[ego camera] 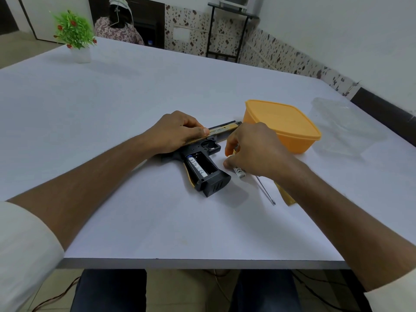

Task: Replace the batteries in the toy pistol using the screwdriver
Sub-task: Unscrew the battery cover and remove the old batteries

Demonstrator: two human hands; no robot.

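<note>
Pistol [202, 154] lay flat mid-table [112, 131], grip compartment open with one battery [198, 166] seated, left hand [177, 131] pressed on its slide, right hand [254, 149] pinched loose batteries [239, 171] just beside it, screwdriver [266, 191] under right wrist, orange box [283, 124] beyond.

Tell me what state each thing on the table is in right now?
Toy pistol: lying flat, grip compartment open, one battery inside.
Left hand: pressing the pistol down.
Right hand: fingers picking up a loose battery.
Screwdriver: lying unused.
Orange box: lid on.
</note>
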